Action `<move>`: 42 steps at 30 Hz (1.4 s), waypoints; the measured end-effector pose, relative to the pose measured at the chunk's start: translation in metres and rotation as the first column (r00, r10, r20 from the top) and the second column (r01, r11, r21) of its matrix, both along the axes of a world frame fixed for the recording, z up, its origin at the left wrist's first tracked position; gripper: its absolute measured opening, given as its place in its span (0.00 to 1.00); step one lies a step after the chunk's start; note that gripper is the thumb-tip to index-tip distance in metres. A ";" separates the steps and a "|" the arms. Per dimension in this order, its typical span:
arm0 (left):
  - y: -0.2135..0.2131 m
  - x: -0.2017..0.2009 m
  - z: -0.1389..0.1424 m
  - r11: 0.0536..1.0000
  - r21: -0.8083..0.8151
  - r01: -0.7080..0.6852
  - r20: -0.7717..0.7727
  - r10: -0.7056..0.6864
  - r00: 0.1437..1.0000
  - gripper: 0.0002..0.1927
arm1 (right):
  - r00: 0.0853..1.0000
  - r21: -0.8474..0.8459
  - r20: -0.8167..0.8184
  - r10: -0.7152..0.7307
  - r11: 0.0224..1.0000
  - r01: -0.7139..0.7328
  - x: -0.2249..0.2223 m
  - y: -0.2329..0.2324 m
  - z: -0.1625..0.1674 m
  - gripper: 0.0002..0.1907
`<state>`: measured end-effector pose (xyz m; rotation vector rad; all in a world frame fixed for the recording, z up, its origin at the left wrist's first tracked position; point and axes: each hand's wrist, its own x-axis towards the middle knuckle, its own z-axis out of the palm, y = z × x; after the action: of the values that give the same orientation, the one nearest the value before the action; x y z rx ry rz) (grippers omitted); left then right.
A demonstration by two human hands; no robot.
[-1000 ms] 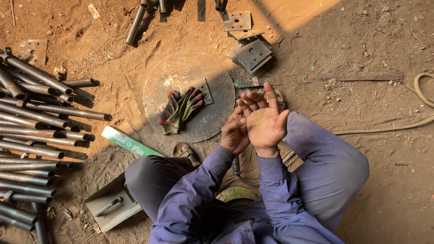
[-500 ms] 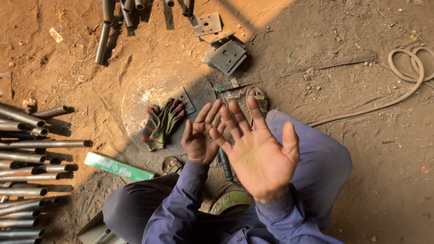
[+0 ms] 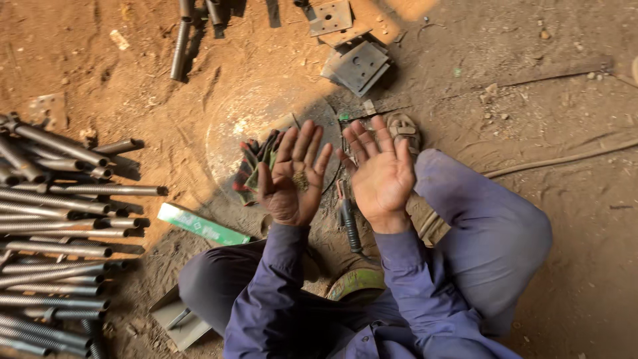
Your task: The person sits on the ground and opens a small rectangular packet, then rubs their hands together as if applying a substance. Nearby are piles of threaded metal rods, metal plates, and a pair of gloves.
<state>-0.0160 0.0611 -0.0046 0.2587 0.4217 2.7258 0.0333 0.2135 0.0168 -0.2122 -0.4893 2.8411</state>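
Observation:
Both of my hands are raised palm-up in front of me, fingers spread, holding nothing. My left hand hovers over a pair of dark red-and-green work gloves lying on a round metal plate set in the dirt. My right hand is beside it, a small gap between them, above a dark-handled tool on the ground. I sit with knees bent, in blue sleeves and trousers; a sandalled foot shows beyond my right hand.
Several threaded steel rods are stacked at the left. A green flat box lies near my left knee. Square steel plates with holes and short pipes lie farther out. A hose runs at the right.
My hands were together at first, then the right one rose toward the camera. Now both are apart, side by side, palms up. The view has shifted right.

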 end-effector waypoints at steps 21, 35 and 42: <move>0.013 0.010 0.015 0.998 -0.054 -0.027 -0.109 0.021 0.994 0.39 | 0.900 -0.444 -0.174 0.399 0.784 -0.433 -0.005 -0.027 -0.057 0.46; -0.012 0.032 0.093 0.973 0.185 -0.138 -0.017 0.144 0.989 0.37 | 0.952 -0.307 -0.156 0.264 0.903 -0.301 -0.005 0.006 -0.035 0.50; -0.023 0.019 0.056 0.802 -0.445 -0.398 -0.390 0.226 0.893 0.37 | 0.881 -0.159 -0.334 0.335 0.901 -0.403 -0.007 -0.010 -0.046 0.52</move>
<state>0.0033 0.0376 0.0512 0.5222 1.3810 2.7459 0.0266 0.2036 -0.0297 0.3087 -0.1524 3.2215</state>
